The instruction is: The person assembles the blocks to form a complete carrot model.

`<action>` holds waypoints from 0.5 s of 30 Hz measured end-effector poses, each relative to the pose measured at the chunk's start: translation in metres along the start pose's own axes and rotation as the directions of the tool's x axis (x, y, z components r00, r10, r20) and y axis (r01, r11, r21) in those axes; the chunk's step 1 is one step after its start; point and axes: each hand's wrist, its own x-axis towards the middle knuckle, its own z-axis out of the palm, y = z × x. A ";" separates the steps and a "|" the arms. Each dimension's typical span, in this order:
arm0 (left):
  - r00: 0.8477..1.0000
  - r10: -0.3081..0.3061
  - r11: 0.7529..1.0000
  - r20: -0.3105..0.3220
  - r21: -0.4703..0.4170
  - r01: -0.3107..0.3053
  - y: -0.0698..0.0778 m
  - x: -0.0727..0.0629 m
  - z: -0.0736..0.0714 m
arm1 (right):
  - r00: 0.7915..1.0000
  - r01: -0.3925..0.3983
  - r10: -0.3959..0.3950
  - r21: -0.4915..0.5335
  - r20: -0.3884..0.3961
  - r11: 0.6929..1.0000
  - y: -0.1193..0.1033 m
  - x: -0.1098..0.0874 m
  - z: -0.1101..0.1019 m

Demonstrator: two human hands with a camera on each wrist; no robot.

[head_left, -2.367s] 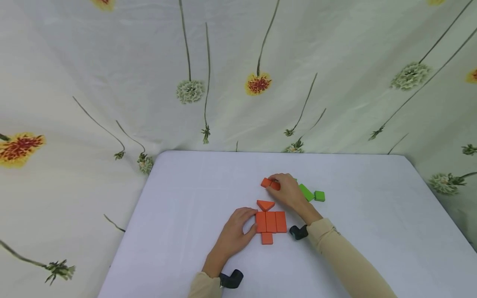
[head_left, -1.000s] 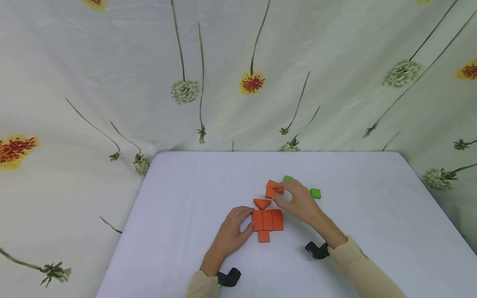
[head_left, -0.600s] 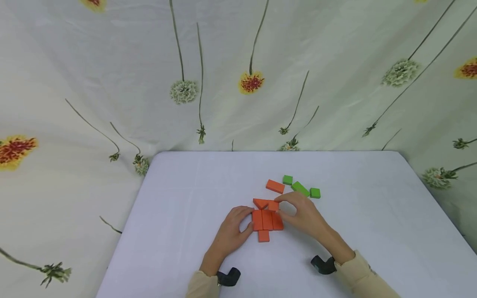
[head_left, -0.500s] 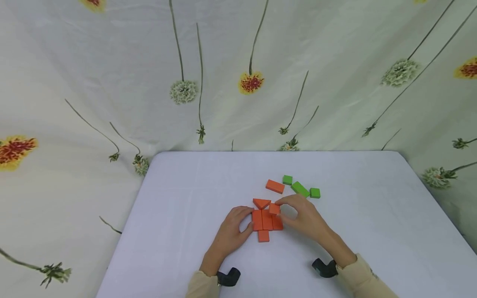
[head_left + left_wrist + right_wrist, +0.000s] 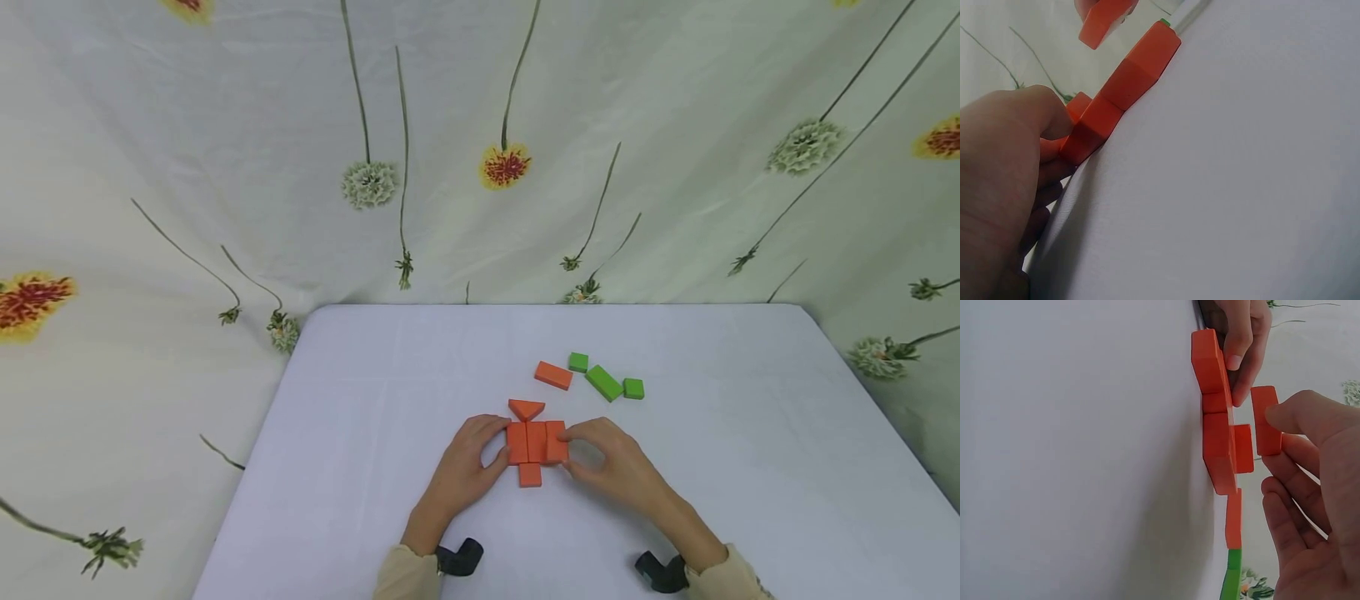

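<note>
In the head view my left hand (image 5: 468, 462) steadies the left orange block (image 5: 517, 443) of a side-by-side row, thumb and fingertips at its edge. My right hand (image 5: 618, 462) pinches another orange block (image 5: 1266, 422) between thumb and fingers. The right wrist view shows that block raised above the row, apart from it; from the head it overlaps the row's right end. An orange triangular block (image 5: 527, 408) lies just behind the row, point toward it. A small orange block (image 5: 530, 475) touches the row's near side.
Behind the row lie a loose orange block (image 5: 553, 375), a long green block (image 5: 604, 382) and two small green blocks, one left (image 5: 578, 362) and one right (image 5: 633, 388). The white table (image 5: 375, 375) ends at a flowered cloth (image 5: 450, 150).
My right hand has taken an orange block from the back, leaving another there, and carried it toward me over the row's right end. My left hand has stayed at the row.
</note>
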 end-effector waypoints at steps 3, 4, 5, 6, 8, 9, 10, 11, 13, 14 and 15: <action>1.000 -0.004 1.000 0.005 -0.004 0.004 0.000 0.000 0.000 | 1.000 -0.002 0.002 0.018 0.022 1.000 -0.001 -0.005 0.003; 1.000 -0.005 1.000 0.007 -0.008 0.005 0.000 0.000 -0.001 | 0.999 -0.008 0.007 0.023 0.031 1.000 -0.002 -0.006 0.003; 1.000 -0.005 1.000 0.007 -0.009 0.005 0.001 0.000 -0.001 | 0.999 -0.014 0.012 0.028 0.038 1.000 -0.002 -0.008 0.004; 1.000 -0.005 1.000 0.008 -0.013 0.005 0.001 0.000 -0.001 | 0.999 -0.015 0.014 0.034 0.043 0.999 -0.003 -0.009 0.004; 1.000 -0.002 1.000 0.005 -0.016 0.002 0.001 0.000 -0.001 | 0.999 -0.012 0.009 0.046 0.053 0.999 -0.004 -0.012 0.005; 1.000 -0.003 1.000 0.005 -0.018 0.003 0.001 0.000 -0.001 | 0.998 -0.005 0.002 0.050 0.057 0.999 -0.004 -0.013 0.005; 1.000 -0.002 1.000 0.006 -0.019 0.002 0.000 0.000 -0.001 | 0.998 0.003 -0.006 0.051 0.061 0.999 -0.005 -0.014 0.006; 1.000 -0.002 1.000 0.005 -0.018 0.002 0.000 0.000 -0.001 | 0.998 0.009 -0.013 0.053 0.065 0.999 -0.005 -0.015 0.007; 1.000 -0.003 1.000 0.004 -0.019 0.003 0.000 0.000 -0.001 | 0.997 0.018 -0.022 0.054 0.074 0.998 -0.005 -0.016 0.008; 1.000 -0.003 1.000 0.005 -0.019 0.003 0.000 0.000 -0.001 | 0.997 0.022 -0.026 0.050 0.077 0.998 -0.005 -0.017 0.009; 1.000 -0.004 1.000 0.005 -0.019 0.004 0.001 0.000 -0.001 | 0.996 0.024 -0.028 0.049 0.080 0.999 -0.005 -0.017 0.009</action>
